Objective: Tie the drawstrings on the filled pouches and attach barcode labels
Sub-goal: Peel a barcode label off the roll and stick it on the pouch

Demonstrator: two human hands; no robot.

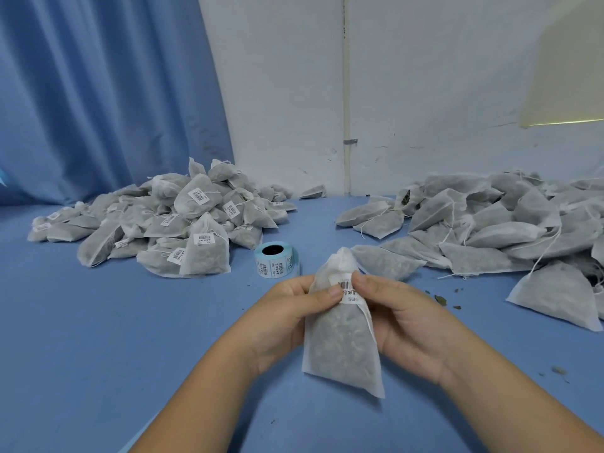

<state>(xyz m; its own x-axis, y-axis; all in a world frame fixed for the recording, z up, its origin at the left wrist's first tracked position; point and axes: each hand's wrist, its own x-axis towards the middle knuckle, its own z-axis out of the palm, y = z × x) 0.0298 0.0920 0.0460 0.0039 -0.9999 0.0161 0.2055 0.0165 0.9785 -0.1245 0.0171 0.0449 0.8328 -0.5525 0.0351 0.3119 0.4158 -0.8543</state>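
Observation:
A filled white mesh pouch (343, 341) stands upright in front of me, its neck gathered at the top. A barcode label (347, 289) lies across its upper part. My left hand (291, 315) grips the pouch from the left, thumb pressing the label's left end. My right hand (402, 315) holds the right side, thumb on the label's right end. A roll of barcode labels (277, 259) on a blue core stands just beyond the pouch.
A heap of labelled pouches (170, 223) lies at the back left on the blue table (98, 322). A larger heap of unlabelled pouches (490, 230) with loose drawstrings spreads across the right. Herb crumbs (441, 300) dot the table near my right hand. A blue curtain (98, 93) hangs behind.

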